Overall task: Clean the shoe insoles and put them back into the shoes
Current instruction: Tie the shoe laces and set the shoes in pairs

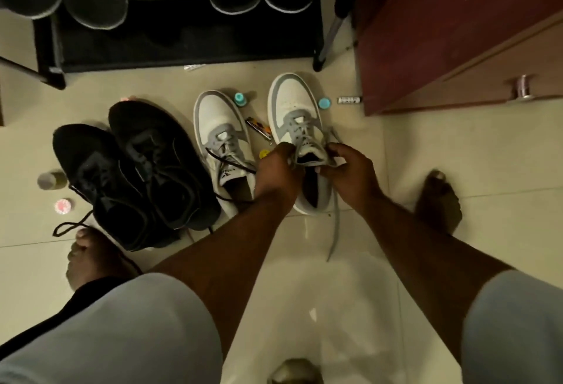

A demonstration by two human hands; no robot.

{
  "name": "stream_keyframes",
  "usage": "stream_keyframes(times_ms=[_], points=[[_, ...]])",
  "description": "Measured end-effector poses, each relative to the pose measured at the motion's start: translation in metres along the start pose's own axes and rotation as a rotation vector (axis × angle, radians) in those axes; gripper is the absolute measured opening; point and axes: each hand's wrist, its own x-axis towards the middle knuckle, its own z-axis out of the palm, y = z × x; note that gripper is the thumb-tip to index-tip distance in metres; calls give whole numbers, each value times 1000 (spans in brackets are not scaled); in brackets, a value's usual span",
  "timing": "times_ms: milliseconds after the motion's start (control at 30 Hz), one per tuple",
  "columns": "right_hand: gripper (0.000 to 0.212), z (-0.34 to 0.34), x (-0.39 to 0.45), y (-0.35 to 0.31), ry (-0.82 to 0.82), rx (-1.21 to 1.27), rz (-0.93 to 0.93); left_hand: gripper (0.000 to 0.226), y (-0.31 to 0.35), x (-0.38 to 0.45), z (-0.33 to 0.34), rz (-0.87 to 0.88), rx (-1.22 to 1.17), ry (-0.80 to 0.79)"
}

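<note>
Both hands meet at the tongue of the right grey-and-white sneaker [294, 127] on the floor [457, 155]: left hand [278, 172] and right hand [350, 170] each pinch its collar. Its mate [221, 143] lies just beside, black shoes [134, 170] beyond.

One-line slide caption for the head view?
Both hands grip the right white-grey sneaker at its tongue, beside its pair.
</note>
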Motion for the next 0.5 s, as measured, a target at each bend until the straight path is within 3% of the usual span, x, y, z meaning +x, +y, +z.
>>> stream_keyframes(times_ms=[100, 200, 300, 367, 433, 500], points=[[33, -8, -23, 9, 0, -35, 21, 19, -7, -18, 7, -15, 65, 23], [18, -10, -60, 29, -31, -112, 10, 10, -24, -46, 17, -59, 173, -121], [5, -24, -95, 53, -124, -218, 39, 21, -40, -77, 15, -190, 90, -301], [11, -33, -114, 62, -126, -328, -15, 24, -45, -101, 4, -267, -3, -360], [15, -41, -126, 62, -103, -384, -59, 21, -53, -123, -14, -250, -54, -264], [20, -51, -137, 53, -122, -499, -42, 10, -65, -142, -34, -146, -3, -67]])
